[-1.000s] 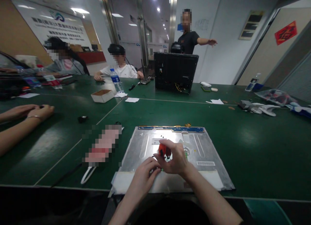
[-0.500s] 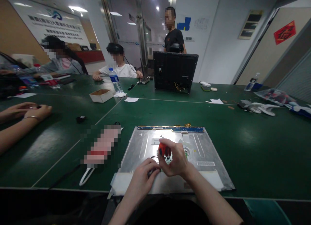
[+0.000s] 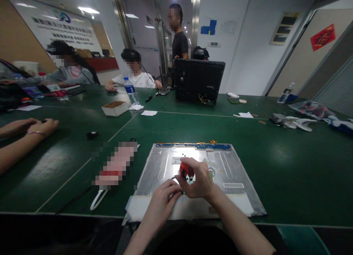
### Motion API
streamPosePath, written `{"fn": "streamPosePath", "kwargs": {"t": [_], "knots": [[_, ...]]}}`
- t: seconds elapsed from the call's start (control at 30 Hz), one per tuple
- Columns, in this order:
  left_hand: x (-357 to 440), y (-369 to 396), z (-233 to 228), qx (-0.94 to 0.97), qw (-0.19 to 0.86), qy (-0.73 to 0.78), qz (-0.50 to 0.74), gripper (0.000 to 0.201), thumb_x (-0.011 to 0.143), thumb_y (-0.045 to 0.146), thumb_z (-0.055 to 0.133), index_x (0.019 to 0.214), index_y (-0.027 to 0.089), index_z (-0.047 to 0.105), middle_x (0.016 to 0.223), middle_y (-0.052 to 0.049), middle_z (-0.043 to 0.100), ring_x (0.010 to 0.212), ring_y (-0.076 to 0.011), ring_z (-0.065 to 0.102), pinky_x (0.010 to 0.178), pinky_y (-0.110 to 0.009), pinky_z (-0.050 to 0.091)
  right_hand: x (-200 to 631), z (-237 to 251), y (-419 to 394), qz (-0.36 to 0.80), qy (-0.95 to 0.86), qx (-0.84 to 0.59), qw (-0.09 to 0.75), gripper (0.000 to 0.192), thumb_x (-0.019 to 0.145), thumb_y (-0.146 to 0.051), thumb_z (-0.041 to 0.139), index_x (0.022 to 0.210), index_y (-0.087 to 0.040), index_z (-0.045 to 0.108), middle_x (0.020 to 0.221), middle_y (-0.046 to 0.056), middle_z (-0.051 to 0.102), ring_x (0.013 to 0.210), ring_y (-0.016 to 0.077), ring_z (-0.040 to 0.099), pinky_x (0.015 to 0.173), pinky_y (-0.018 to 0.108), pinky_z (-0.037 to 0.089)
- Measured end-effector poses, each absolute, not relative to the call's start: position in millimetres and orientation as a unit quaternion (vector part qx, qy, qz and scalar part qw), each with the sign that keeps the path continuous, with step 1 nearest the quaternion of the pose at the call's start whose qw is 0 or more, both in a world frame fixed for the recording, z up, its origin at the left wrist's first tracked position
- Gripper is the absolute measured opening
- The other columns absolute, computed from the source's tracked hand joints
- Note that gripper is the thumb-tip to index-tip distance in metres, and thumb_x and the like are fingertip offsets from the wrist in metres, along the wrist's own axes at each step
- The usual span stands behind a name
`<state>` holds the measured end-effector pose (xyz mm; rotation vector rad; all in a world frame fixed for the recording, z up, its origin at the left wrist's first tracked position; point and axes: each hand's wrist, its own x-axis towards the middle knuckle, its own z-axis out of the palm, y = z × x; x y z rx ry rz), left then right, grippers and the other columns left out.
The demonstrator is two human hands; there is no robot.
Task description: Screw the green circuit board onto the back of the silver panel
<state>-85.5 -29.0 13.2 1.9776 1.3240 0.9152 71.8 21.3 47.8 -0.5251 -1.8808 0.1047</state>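
Green matting covers the long work table (image 3: 275,163), which runs from the near edge to the far wall. On it, just at the near edge, lies a silver metal panel (image 3: 234,166), flat, with a blue strip along its far side. Over the panel's middle the right hand (image 3: 200,181) is closed around a small red-handled tool (image 3: 184,170), held upright. The left hand (image 3: 162,200) sits just beside and below that grip, fingers pinched at something dark beneath the tool; what it holds cannot be made out. Both hands cover the spot being worked.

Left of the grip lies a blurred-out pink item (image 3: 116,166) with a white loop at its near end. Further left, another person's hands (image 3: 33,126) rest on the table, arms cut off by the frame edge.

Beyond the grip and to the left stands an open white box (image 3: 115,108); its inside shows brown, contents not discernible. A water bottle (image 3: 130,89) stands just behind it. Straight beyond stands a black monitor back (image 3: 198,80), hiding a person behind it. Far right, assorted items (image 3: 298,122) lie indistinct.
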Motion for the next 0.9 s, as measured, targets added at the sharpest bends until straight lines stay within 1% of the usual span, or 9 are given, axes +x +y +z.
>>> {"fn": "streamPosePath", "kwargs": {"t": [0.13,0.23,0.4,0.57,0.77,0.9], "knots": [[-84.9,-29.8,13.5,0.744,0.287,0.493,0.348,0.023,0.084,0.022,0.051,0.079,0.02,0.073,0.087,-0.007,0.068,0.085,-0.023,0.066,0.076,-0.032,0.053,73.5,47.0,20.6,0.049,-0.804,-0.214,0.553,0.051,0.081,-0.021,0.051,0.129,-0.018,0.037,0.078,0.001,0.063,0.052,0.0113,0.053,0.047,0.023,0.047],[-84.8,-30.5,15.0,0.742,0.289,0.498,0.344,0.023,0.084,0.021,0.05,0.08,0.02,0.073,0.088,-0.008,0.068,0.084,-0.0227,0.066,0.075,-0.031,0.053,74.1,45.8,19.7,0.044,-0.801,-0.223,0.554,0.052,0.078,-0.018,0.051,0.129,-0.017,0.039,0.077,0.001,0.062,0.049,0.0103,0.052,0.045,0.022,0.046],[-85.8,-30.0,13.7,0.742,0.285,0.501,0.342,0.021,0.084,0.022,0.051,0.081,0.02,0.072,0.089,-0.007,0.068,0.086,-0.0231,0.065,0.078,-0.032,0.053,73.1,45.8,19.5,0.042,-0.797,-0.225,0.559,0.05,0.08,-0.018,0.052,0.127,-0.018,0.038,0.077,0.0,0.063,0.048,0.0093,0.051,0.044,0.021,0.044],[-86.2,-30.4,12.7,0.745,0.278,0.499,0.344,0.022,0.084,0.022,0.05,0.08,0.02,0.072,0.088,-0.007,0.068,0.085,-0.0232,0.066,0.076,-0.032,0.053,71.9,45.5,20.1,0.032,-0.793,-0.232,0.562,0.046,0.082,-0.021,0.053,0.125,-0.019,0.039,0.079,0.0,0.064,0.048,0.0092,0.051,0.045,0.021,0.044],[-84.5,-30.8,14.6,0.739,0.279,0.506,0.346,0.02,0.083,0.024,0.053,0.081,0.019,0.072,0.087,-0.007,0.068,0.084,-0.0235,0.066,0.074,-0.032,0.053,70.6,44.9,20.5,0.038,-0.785,-0.228,0.574,0.04,0.086,-0.026,0.055,0.122,-0.019,0.039,0.072,-0.002,0.061,0.046,0.0084,0.047,0.044,0.019,0.042],[-84.4,-30.6,13.9,0.736,0.284,0.511,0.342,0.02,0.082,0.022,0.053,0.079,0.02,0.072,0.085,-0.006,0.068,0.082,-0.0227,0.065,0.074,-0.031,0.052,71.2,46.2,20.5,0.043,-0.788,-0.226,0.572,0.04,0.085,-0.027,0.056,0.12,-0.019,0.039,0.072,-0.002,0.06,0.047,0.0092,0.048,0.046,0.02,0.042]]}}
